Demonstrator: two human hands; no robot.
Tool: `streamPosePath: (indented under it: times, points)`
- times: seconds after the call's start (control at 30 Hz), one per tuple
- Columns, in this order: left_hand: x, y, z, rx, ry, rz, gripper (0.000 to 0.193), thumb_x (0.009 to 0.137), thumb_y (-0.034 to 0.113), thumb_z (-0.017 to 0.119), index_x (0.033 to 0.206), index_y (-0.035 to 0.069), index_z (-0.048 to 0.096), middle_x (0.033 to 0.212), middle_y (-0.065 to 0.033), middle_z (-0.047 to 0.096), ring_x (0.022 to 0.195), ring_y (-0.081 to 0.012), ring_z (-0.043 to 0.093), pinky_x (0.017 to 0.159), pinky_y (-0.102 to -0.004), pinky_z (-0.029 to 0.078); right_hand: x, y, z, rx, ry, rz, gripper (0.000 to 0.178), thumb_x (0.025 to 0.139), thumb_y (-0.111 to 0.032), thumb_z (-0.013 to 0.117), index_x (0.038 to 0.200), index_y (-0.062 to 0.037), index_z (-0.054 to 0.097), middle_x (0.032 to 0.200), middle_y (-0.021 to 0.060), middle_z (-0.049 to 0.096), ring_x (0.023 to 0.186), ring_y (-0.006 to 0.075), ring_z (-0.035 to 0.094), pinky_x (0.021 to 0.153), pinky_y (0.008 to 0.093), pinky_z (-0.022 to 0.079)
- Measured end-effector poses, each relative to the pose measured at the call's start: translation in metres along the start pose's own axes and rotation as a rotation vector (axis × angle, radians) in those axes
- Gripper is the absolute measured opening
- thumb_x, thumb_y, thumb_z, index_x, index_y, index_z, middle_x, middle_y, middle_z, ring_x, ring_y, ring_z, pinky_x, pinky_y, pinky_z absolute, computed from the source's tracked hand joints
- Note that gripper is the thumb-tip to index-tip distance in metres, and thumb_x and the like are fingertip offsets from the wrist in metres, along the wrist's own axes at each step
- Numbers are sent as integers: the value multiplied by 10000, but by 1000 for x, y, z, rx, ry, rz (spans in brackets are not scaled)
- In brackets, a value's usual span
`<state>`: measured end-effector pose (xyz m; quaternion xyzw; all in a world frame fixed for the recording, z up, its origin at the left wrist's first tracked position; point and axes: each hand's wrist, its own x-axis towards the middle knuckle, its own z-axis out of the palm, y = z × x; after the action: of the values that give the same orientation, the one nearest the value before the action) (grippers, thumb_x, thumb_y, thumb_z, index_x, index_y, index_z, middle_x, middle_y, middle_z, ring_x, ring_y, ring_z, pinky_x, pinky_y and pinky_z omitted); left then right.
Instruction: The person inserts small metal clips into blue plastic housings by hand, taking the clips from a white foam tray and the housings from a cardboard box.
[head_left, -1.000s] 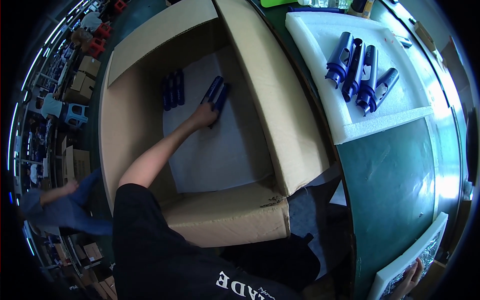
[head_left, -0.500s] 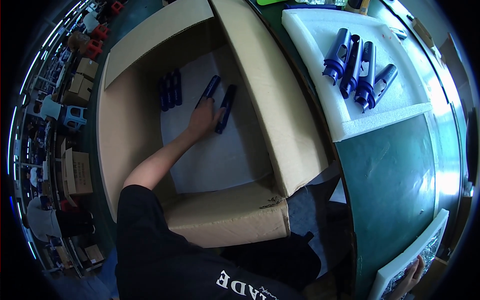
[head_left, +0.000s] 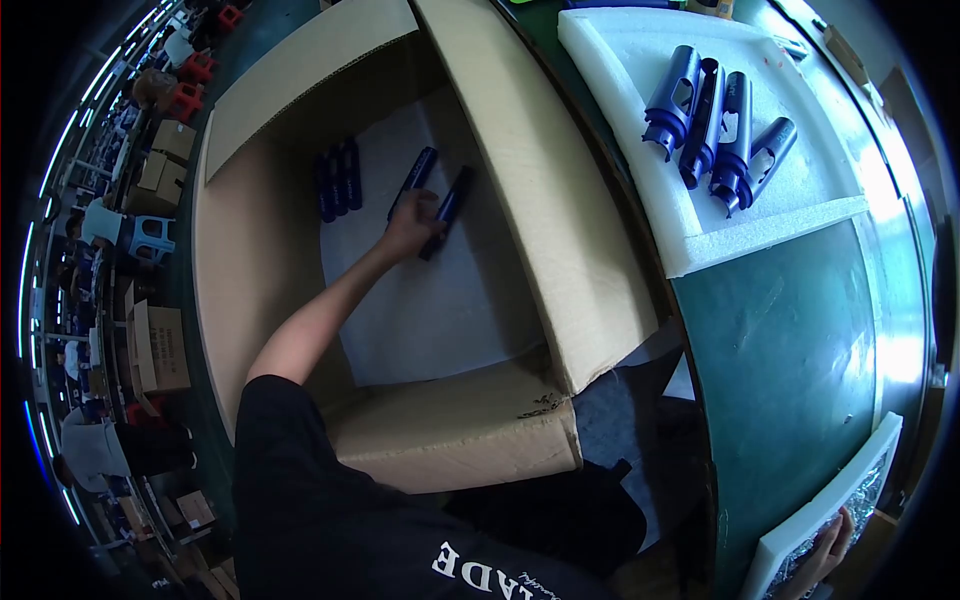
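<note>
My left hand reaches deep into an open cardboard box. Its fingers and thumb close about a dark blue tube, which leans to the right. Just left of it lies another dark blue tube, partly covered by the hand. Further left, several similar blue tubes stand side by side on the pale sheet lining the bottom. At the lower right, my right hand rests with fingers extended on a white foam frame holding a shiny, crinkled clear film.
On the green table a white foam tray holds several blue tubes with cut-outs. The box's raised flap stands between box and table. Off to the left are people, stools and cartons.
My left hand's fingers have drawn in round the right-hand tube, which has shifted slightly left and tilted more. The right hand stays on the foam frame.
</note>
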<state>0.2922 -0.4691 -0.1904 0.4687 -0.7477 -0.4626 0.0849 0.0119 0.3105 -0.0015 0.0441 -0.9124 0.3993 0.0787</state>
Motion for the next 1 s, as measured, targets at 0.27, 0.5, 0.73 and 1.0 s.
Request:
streamPosePath:
  times: [0.27,0.5,0.73,1.0]
  points:
    - [14,-41,-16,799,320,421,463,765,160,776,1135,-43,584,1059,-238,605,1002,-370,613,844,-446,534,-24,-85,29,-175,1,64,351,969,-216,640,1176,67,655,1075,188,684,895,255,648,750,346,566]
    - [15,-24,-9,796,346,148,549,764,263,799,1130,-81,578,1082,-241,587,1016,-380,604,872,-448,532,8,23,-21,43,-140,37,288,1035,-210,542,1244,-27,618,1074,-40,620,783,1,461,648,154,358]
    - [22,-30,-19,782,281,39,482,757,266,800,1107,-32,654,1126,-253,581,1023,-394,618,882,-453,534,-14,-59,17,-108,-50,69,326,993,-212,602,1204,34,638,1069,104,654,871,157,584,719,281,494]
    - [43,-45,-38,779,149,135,298,766,175,743,1023,28,716,991,-194,673,1000,-362,651,879,-449,535,-27,-90,31,-168,40,95,377,957,-214,647,1174,94,644,1040,217,677,891,273,652,755,370,576]
